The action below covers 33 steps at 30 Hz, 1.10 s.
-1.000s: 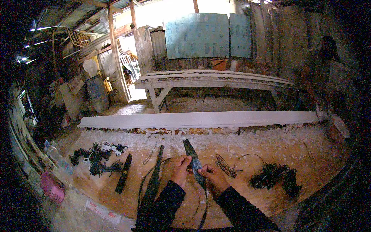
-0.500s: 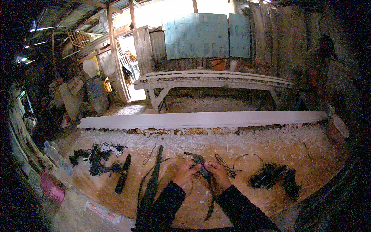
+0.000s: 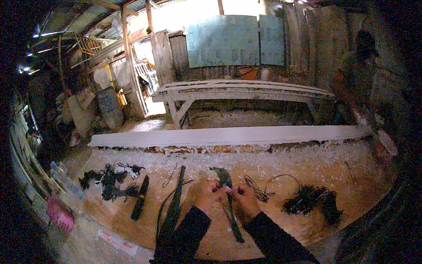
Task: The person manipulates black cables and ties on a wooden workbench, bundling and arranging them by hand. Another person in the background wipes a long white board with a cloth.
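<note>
Over the middle of the wooden tabletop, my left hand (image 3: 206,197) and my right hand (image 3: 246,200) meet, both closed with fingertips pinched together. Between them runs a dark flexible strip (image 3: 225,178), its wider upper end beyond my fingers and its tail hanging down toward me. Its material is too dark to make out. Beside my left forearm lies a longer dark strip (image 3: 176,202) with a narrow strand along it. Further left rests a dark knife-shaped tool (image 3: 140,198). A loop of thin cord (image 3: 257,188) sits just past my right hand.
Bundles of dark cords lie at right (image 3: 307,202) and left (image 3: 110,181). A long white-coated beam (image 3: 228,135) borders the table's far edge. A plastic bottle (image 3: 63,176) and pink basket (image 3: 60,214) are at left. Behind stand a white bench (image 3: 246,93) and, far right, a person (image 3: 362,66).
The strip has straightened and hangs longer between my hands. My fingertips have shifted slightly along it. The person at far right has moved a little.
</note>
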Each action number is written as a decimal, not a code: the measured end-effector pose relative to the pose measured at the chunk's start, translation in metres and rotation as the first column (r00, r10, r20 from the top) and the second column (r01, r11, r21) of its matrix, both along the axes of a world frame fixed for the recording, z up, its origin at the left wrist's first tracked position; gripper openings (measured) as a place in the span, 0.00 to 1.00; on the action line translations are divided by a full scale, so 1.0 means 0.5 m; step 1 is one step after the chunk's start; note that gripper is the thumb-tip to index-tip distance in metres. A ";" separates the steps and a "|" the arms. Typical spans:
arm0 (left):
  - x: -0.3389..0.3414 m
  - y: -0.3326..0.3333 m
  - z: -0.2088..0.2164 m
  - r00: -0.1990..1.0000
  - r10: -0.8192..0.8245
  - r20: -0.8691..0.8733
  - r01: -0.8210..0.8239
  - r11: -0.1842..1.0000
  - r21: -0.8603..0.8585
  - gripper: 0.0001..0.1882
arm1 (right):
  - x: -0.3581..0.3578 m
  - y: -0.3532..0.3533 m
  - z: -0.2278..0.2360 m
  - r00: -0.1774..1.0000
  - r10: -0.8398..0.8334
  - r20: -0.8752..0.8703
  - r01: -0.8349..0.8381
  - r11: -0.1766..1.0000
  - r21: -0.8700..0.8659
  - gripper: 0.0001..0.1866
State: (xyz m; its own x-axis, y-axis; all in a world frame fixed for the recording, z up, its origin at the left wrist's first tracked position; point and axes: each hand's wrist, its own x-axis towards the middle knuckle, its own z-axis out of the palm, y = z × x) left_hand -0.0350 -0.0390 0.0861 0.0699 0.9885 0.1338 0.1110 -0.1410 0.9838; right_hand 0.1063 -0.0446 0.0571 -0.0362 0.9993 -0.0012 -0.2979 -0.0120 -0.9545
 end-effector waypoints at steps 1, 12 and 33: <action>0.003 0.012 -0.012 0.996 -0.071 -0.045 0.074 0.996 0.058 0.10 | 0.003 0.005 -0.003 0.998 -0.018 0.056 0.015 0.999 0.039 0.06; -0.006 0.051 -0.094 0.982 -0.174 0.068 0.177 0.984 -0.035 0.09 | 0.010 -0.010 0.034 0.983 -0.067 0.170 0.034 0.982 0.188 0.08; -0.013 0.030 -0.041 0.940 -0.214 0.265 0.242 0.967 -0.077 0.09 | 0.020 0.002 0.013 0.997 0.068 0.034 -0.074 0.978 0.196 0.03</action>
State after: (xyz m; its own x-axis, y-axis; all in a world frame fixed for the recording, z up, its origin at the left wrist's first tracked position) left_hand -0.0417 -0.0240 0.0655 0.2731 0.9593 0.0712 -0.1655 -0.0261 0.9859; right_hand 0.1163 -0.0435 0.0634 -0.1097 0.9750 0.1933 -0.2772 0.1567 -0.9479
